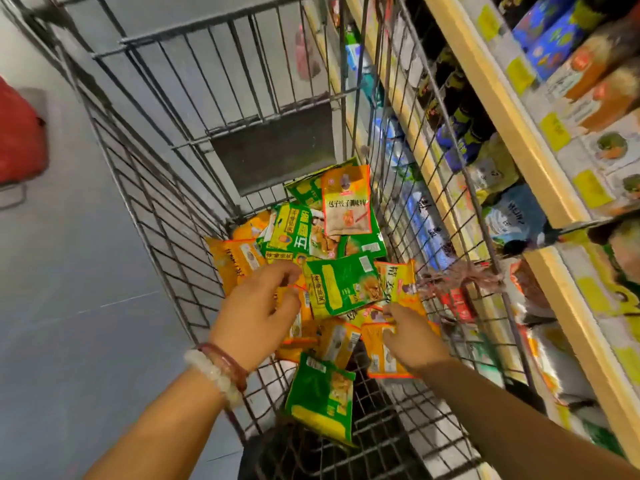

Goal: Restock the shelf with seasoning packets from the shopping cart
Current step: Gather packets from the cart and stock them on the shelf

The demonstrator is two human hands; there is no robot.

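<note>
Reaching into the shopping cart (pixel 194 188), both hands hover over the seasoning packets (pixel 341 289); the left hand (pixel 258 315) pinches, seemingly, an orange one, the right hand (pixel 412 336) fingers spread just beside it.

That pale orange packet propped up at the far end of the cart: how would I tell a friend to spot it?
Start at the wire shopping cart beside the shelf and follow the heap of seasoning packets to its far end. There the pale orange packet leans below the dark panel. Its neighbours are green or deep yellow; it alone has a pale face with a line of dark characters across it.
</note>
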